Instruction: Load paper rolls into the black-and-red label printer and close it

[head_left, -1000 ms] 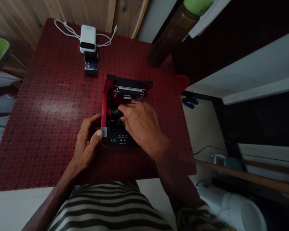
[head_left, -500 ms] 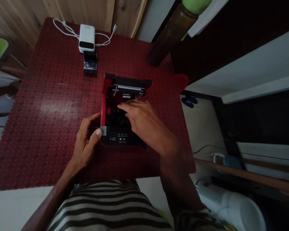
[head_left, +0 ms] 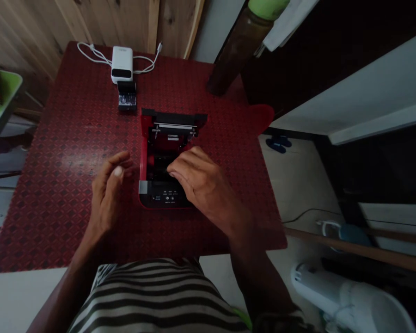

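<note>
A small red and black printer [head_left: 159, 194] lies on the red patterned table [head_left: 72, 148] with its lid open toward the far side. My right hand [head_left: 201, 185] hovers over the open compartment, fingers curled downward and slightly apart, with nothing visible in them. My left hand [head_left: 107, 194] is lifted just left of the printer, fingers loosely spread, not touching it and holding nothing.
A white power bank [head_left: 121, 64] with a white cable [head_left: 93, 53] and a small black box [head_left: 126, 97] lie at the table's far edge. A dark post [head_left: 232, 51] stands at the far right corner. A white fan [head_left: 350, 296] sits on the floor at right.
My left hand has let go of the printer's left front corner and lifted away to the left. My right hand has drawn back slightly from inside the compartment.
</note>
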The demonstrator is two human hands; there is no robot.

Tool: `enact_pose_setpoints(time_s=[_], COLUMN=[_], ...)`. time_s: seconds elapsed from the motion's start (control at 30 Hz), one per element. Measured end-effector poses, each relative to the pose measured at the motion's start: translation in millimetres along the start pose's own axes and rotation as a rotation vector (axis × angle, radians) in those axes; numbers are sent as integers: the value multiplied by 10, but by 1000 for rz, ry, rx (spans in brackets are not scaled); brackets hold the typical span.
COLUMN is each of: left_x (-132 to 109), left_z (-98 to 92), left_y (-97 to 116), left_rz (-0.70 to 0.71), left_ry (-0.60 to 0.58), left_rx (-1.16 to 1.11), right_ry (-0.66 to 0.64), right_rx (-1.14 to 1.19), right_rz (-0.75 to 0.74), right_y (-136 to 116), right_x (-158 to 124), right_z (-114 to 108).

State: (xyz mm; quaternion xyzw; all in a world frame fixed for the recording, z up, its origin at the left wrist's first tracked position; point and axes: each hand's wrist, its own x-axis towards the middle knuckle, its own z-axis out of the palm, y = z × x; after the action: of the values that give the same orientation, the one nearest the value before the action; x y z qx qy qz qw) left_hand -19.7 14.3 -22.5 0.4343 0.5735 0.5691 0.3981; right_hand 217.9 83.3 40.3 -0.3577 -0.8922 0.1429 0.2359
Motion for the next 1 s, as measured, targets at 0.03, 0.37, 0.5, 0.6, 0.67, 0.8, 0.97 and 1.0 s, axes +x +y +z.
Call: enact_pose_setpoints(time_s=[0.03,0.37,0.5,0.6,0.67,0.8,0.97,1.0], left_x=[104,1118,1043,906,785,520,328,313], left_z=[13,561,591,478,374,175,76,81], left_y=[35,368,408,406,380,268,154,151], left_rz=[44,12,-26,-31,-67,-153,-221,-230], left_ry=[43,59,47,14,-15,-119,-182,-193], left_rx=[9,-63,-177,-214,-222,-224,-143,-144], right_ry=[35,328,421,411,415,451,455,434], right_rx=[-18,-181,-303,-337,-344,-365,-339,-327], right_rz=[-6,-114,-162,-168,-169,-150,-53,-33], right_y=[-12,-257,-302,-308,-313,-334,-346,-344], right_x=[-20,-276,-359,-408,-427,-432,-439,-445], right_z=[20,219,276,286,291,307,291,278])
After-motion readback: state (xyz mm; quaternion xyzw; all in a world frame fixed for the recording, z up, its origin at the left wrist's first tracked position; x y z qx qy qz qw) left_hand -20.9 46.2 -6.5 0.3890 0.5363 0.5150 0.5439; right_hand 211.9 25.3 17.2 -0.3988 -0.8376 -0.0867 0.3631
